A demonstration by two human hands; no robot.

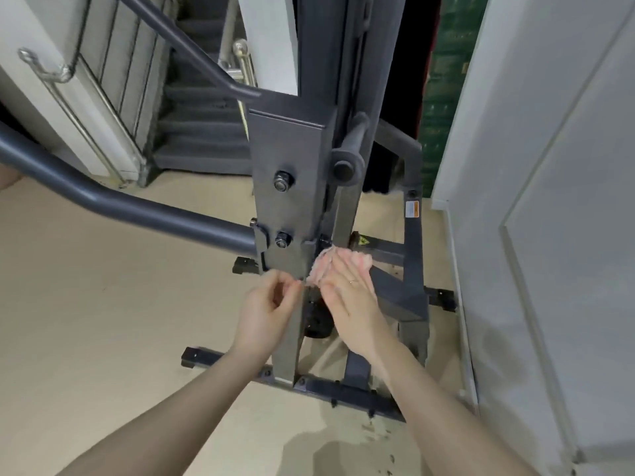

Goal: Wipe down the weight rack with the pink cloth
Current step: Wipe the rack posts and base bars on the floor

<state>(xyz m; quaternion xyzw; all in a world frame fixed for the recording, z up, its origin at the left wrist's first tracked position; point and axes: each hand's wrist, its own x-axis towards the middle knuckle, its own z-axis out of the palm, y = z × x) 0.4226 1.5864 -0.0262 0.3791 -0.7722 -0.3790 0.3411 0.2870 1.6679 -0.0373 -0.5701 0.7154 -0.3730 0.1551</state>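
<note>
pressing against the lower part of the weight rack (288,173), the pink cloth (321,267) is being held bunched under the right hand (347,290). the cloth is sitting at the junction where the dark upright post is meeting an angled brace, just below the lower of two bolts (283,239) on the post's face. the right hand is being laid flat over it, fingers extended and together, palm down on the fabric; a ring is being worn on one finger. only the upper and left edges of the cloth are showing past the fingers.

the left hand (266,304) is being held just beside the post's left edge, fingers loosely curled, fingertips close to the metal and near the cloth's lower edge. whether anything is being pinched in it cannot be told, as the fingertips are blurred.

a thick grey tubular bar (130,207) is running in from the left and joining the post near the lower bolt. a round peg (345,168) is projecting from the right side of the post. the rack's base frame is resting on a beige floor (103,304), with dark specks scattered on the floor near the front crossbar. a white wall panel (549,201) is standing close on the right, and a carpeted staircase (199,132) with a metal rail is being seen behind.
</note>
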